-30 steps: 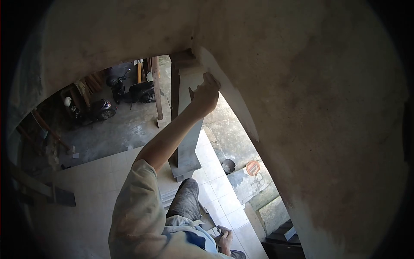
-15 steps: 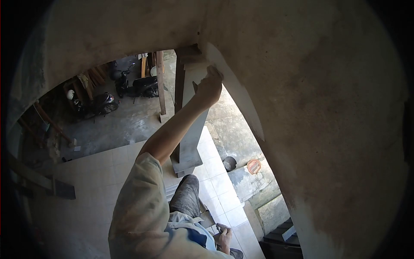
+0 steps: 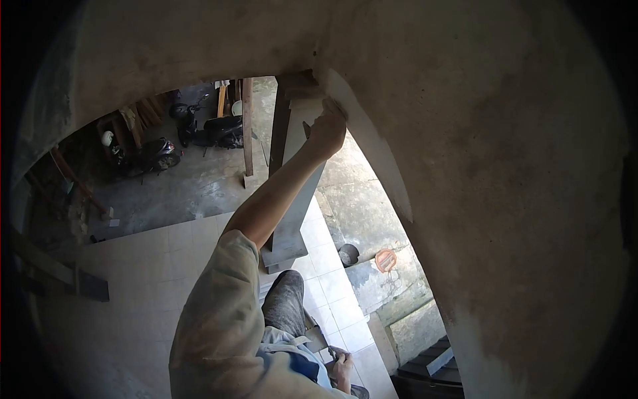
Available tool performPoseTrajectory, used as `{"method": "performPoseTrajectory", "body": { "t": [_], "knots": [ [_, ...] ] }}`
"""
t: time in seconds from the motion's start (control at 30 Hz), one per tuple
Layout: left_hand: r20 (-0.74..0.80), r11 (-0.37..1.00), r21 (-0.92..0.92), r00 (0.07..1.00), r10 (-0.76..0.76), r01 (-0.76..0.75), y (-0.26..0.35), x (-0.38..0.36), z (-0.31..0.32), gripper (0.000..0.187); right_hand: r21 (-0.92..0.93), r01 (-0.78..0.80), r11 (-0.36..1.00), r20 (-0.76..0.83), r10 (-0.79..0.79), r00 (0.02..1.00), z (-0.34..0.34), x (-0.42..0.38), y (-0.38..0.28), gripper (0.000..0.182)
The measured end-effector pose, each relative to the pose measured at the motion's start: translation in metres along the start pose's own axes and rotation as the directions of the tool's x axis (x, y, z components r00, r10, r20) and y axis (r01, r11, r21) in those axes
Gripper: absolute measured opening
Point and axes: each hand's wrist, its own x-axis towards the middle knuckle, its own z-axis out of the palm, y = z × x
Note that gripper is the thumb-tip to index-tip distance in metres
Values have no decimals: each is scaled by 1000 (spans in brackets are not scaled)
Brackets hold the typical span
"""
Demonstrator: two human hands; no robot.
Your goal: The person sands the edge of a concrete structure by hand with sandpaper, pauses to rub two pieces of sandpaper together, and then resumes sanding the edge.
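Note:
My left hand (image 3: 327, 130) is raised against the edge of a plastered arch (image 3: 372, 143), beside a pale smooth strip. Its fingers are closed; a dark narrow tip of a hand tool (image 3: 306, 130) juts out on the left, and the rest is hidden by the hand. Low down, near my body, my right hand (image 3: 343, 367) is closed around a small dark object (image 3: 337, 350) whose kind I cannot make out. Behind the raised forearm stands a grey pillar (image 3: 288, 229) with a stepped base.
White floor tiles (image 3: 153, 266) lie far below. Two motorbikes (image 3: 222, 132) are parked at the upper left near a wooden post (image 3: 248, 126). A dark bucket (image 3: 348, 255) and an orange round object (image 3: 385, 261) sit on the concrete outside. My knee (image 3: 284, 299) is bent beneath me.
The view has shifted slightly. My left hand stays at the arch edge, a little lower along the pale strip. My right hand keeps its closed hold low down.

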Motion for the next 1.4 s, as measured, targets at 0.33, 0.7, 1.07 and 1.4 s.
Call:
{"method": "performPoseTrajectory", "body": {
  "t": [0.33, 0.7, 1.07, 1.4],
  "knots": [
    [7, 963, 243, 993, 118, -116, -4, 3, 8, 39, -73, -26, 997, 38, 29, 999, 0, 6, 5, 26],
    [-38, 981, 190, 999, 36, -28, 20, -17, 4, 37, -108, -44, 993, -28, 41, 999, 2, 12, 28, 28],
    [-21, 977, 161, 989, 146, -141, 47, -62, -10, 35, -41, -5, 999, -23, 4, 1000, 8, 28, 59, 25],
    [-15, 984, 175, 999, 45, -42, 41, -37, -9, 28, -112, 21, 994, -118, -34, 992, 7, 31, 79, 23]
  ]
}}
